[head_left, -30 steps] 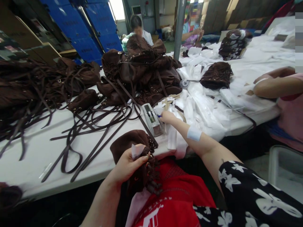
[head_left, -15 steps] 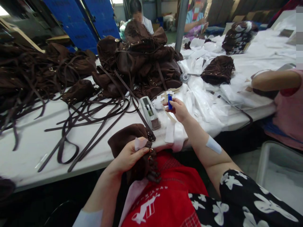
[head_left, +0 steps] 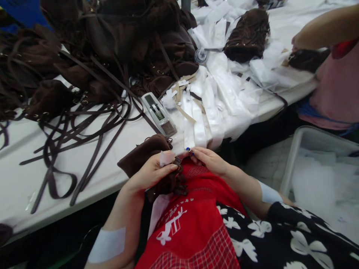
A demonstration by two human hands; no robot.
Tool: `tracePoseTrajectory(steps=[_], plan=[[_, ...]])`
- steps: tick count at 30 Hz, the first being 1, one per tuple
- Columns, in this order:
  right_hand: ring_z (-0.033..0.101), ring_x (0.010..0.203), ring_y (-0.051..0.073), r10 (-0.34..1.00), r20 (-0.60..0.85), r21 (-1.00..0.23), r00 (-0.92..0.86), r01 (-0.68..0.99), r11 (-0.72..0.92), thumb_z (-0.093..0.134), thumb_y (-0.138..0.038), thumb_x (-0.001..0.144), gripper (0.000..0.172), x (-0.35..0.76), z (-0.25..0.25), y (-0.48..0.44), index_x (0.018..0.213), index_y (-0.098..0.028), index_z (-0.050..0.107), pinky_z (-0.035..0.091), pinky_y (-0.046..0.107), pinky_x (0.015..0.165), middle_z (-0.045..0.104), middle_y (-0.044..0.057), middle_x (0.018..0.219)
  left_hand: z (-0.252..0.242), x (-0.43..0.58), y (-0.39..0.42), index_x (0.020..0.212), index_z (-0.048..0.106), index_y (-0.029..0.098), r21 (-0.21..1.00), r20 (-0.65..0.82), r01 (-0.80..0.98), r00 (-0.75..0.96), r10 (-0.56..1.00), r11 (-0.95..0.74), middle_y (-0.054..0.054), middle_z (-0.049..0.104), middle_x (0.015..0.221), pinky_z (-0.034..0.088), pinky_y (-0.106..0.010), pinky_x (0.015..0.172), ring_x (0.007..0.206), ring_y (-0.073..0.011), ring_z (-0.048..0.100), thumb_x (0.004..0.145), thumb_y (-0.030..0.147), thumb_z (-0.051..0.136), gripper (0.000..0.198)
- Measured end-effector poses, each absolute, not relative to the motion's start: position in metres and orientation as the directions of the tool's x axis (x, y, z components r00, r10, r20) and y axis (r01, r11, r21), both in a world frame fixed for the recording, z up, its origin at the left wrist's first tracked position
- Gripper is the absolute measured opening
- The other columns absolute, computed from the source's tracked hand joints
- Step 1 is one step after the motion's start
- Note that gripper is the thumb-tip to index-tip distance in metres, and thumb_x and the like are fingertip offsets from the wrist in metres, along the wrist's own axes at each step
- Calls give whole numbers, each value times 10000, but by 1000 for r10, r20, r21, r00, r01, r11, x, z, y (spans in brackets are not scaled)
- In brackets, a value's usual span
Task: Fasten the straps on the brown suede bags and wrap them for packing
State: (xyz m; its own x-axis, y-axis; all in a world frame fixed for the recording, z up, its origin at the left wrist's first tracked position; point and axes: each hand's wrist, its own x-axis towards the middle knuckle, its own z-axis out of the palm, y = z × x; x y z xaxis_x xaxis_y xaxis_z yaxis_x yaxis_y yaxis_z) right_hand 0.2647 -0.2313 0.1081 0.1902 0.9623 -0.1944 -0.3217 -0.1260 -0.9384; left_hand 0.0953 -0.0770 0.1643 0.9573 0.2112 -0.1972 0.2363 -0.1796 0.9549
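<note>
My left hand (head_left: 154, 170) is closed on a small dark brown bag (head_left: 141, 155) with fringe and metal fittings, held over my lap at the table's front edge. A pale scrap (head_left: 166, 158) lies against its fingers. Close to the right side of that bag, my right hand (head_left: 209, 160) is closed round a blue lighter (head_left: 188, 149); only its end shows between the fingers. A grey tape dispenser (head_left: 159, 114) stands on the table just beyond the bag.
Brown bags (head_left: 134, 33) are heaped at the back left, their straps (head_left: 95, 138) trailing over the white table (head_left: 17, 186). White wrapping strips (head_left: 210, 101) cover the middle right. Another person's arm (head_left: 325, 30) reaches in at right, above a plastic bin (head_left: 294, 149).
My right hand has come down and back from above the wrapping strips to beside the bag, bringing the blue lighter. My left hand keeps its hold. The view has tilted downward.
</note>
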Motion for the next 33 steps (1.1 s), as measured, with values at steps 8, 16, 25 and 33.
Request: tracePoseTrajectory(steps=[8,16,25,33], plan=[[387,537,81,954,-264,-866,144,-471,-169,624,-575,847,424,264,100,-256,971,-172,577,292,212,490,493,-51,660,157,107,-87,848,628,161,922,-254,286,955,152,-262,-14,566,800,434,-233,642,723,-139,524,893,406,588,253],[465,647,109,950,-189,-966,250,-221,-134,653,-425,852,260,261,87,-263,875,-189,547,397,248,645,522,-44,725,156,107,-86,920,634,174,909,-285,309,950,125,-278,-27,593,864,457,-230,638,749,-143,563,888,386,612,216],[345,534,101,913,-241,-970,329,-42,-241,371,-585,953,559,256,98,-259,564,-187,422,274,262,536,376,-38,532,160,109,-90,878,658,182,891,-314,324,946,84,-317,-26,620,844,493,-223,669,759,-147,587,877,365,635,184],[332,532,100,912,-287,-958,295,-61,-281,367,-552,926,529,246,96,-254,534,-197,371,269,270,536,361,-32,543,163,110,-89,890,662,181,875,-293,287,955,45,-391,-37,616,887,502,-237,721,796,-153,591,897,362,611,188]])
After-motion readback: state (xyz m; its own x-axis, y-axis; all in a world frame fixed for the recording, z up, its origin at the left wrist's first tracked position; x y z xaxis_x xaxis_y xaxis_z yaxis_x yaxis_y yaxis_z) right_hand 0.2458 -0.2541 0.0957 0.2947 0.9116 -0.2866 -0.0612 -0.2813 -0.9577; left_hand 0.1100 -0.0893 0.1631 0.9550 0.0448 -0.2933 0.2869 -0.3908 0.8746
